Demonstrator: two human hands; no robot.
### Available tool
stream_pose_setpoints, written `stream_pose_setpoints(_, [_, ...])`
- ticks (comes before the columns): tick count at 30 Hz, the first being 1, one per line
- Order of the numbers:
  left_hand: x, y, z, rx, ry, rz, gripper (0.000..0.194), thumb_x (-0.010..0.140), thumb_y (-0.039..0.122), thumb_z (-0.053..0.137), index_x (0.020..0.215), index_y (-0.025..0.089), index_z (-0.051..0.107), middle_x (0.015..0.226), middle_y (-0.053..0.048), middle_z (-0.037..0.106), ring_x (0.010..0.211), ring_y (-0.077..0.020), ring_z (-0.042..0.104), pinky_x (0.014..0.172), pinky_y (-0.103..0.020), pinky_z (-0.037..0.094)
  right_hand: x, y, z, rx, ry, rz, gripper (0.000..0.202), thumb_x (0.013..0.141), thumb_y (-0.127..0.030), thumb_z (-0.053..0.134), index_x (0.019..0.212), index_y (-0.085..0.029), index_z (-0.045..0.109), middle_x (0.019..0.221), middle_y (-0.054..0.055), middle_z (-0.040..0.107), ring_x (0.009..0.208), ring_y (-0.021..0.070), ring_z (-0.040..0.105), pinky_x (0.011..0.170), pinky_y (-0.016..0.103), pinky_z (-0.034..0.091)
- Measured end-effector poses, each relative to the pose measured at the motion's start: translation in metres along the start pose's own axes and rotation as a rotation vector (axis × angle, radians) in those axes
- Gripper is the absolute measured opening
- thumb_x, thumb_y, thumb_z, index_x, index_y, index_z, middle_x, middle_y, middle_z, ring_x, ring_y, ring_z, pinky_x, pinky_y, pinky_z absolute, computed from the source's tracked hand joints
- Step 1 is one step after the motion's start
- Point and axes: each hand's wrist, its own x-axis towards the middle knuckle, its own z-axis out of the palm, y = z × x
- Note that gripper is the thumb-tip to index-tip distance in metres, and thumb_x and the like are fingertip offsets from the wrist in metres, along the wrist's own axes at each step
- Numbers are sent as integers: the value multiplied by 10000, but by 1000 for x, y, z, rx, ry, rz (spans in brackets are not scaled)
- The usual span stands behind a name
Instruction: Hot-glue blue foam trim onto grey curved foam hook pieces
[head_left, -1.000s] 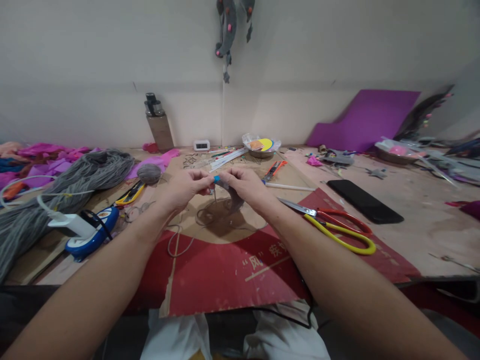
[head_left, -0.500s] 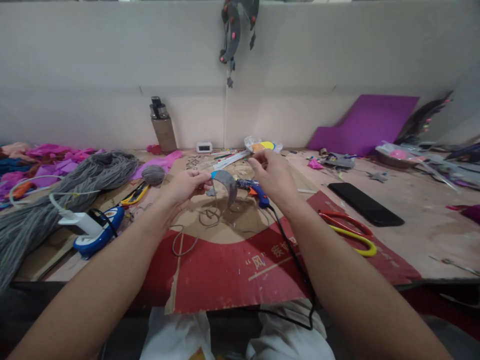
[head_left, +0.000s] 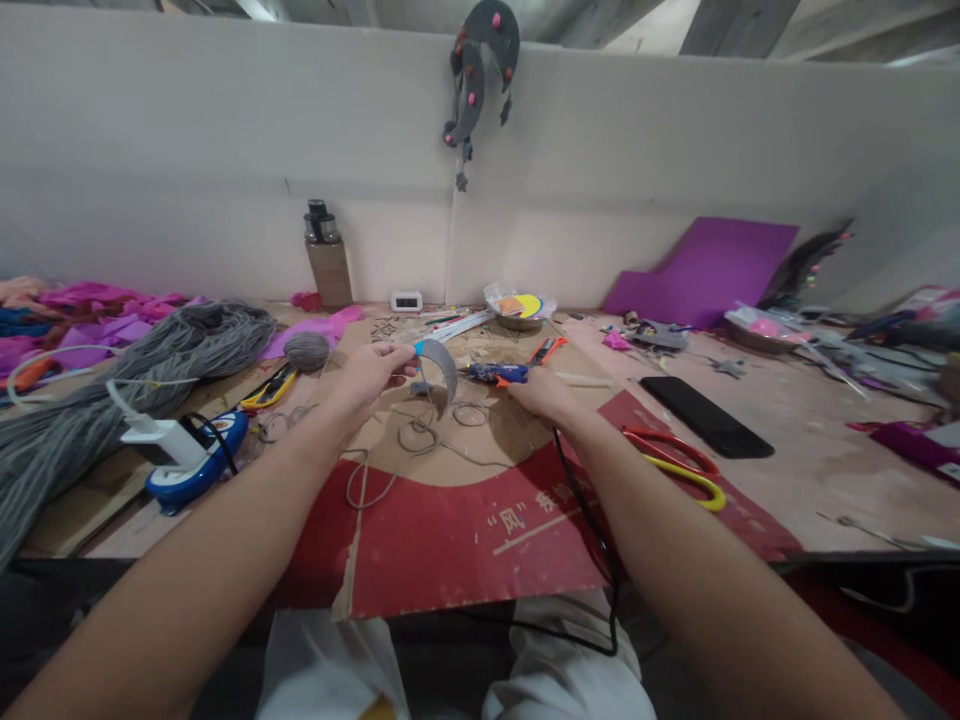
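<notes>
Between its fingertips my left hand (head_left: 379, 374) pinches the blue end of a curved grey crescent (head_left: 441, 372), which is held above the cardboard. Grey yarn (head_left: 418, 432) trails in loops on the cardboard below it. My right hand (head_left: 541, 392) is closed around the back part of a blue glue gun (head_left: 496, 373), whose nozzle points left toward the crescent. The gun's black cord runs down past the table edge. An orange cutter (head_left: 547, 349) lies just behind my right hand.
Red-and-yellow scissors (head_left: 679, 465) and a black phone (head_left: 705, 416) lie to the right. A blue power strip (head_left: 199, 470), grey yarn skein (head_left: 187, 350) and yarn ball (head_left: 307, 350) are at left. A purple sheet (head_left: 712, 270) leans against the wall.
My right hand has come down and closed on the glue gun, which has turned to point left. My left hand and the crescent have shifted slightly left. The view has tilted up.
</notes>
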Motion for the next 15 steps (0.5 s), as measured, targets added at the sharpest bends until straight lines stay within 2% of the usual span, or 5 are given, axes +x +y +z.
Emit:
stream_pose_setpoints(3, [-1,0,0,-8,21,7,179,688,292,730,676,122,672,692,-55,663,579,-84,559,553,-209,394,5,3,-7,91,86,75,250,803,-296,493,935,-133,628,860,147,692,779,252,679,610,300,494])
stream_pose_setpoints(7, [-3,0,2,-15,40,10,179,688,296,726,688,126,669,696,-51,664,593,-88,564,556,-208,394,0,-6,-10,720,213,34,280,718,-219,537,996,-204,511,847,35,614,669,158,609,588,275,521])
stream_pose_setpoints(10, [-5,0,4,-11,54,12,191,687,310,726,676,130,662,682,-45,658,583,-87,555,569,-215,403,-12,-20,-9,1084,101,-109,328,669,-190,595,975,-228,481,860,-5,590,638,112,560,554,239,507])
stream_pose_setpoints(13, [-7,0,4,-2,62,15,185,697,308,719,681,134,661,676,-43,658,577,-90,552,573,-222,406,-25,-29,-12,1182,-35,-260,353,671,-231,658,980,-225,488,941,7,629,621,92,547,495,216,450])
stream_pose_setpoints(15, [-7,0,5,4,67,16,173,703,297,713,676,136,656,662,-40,654,581,-94,558,572,-222,403,-31,-32,-13,1189,-76,-321,377,673,-252,683,993,-226,485,903,-4,630,598,89,540,473,215,426])
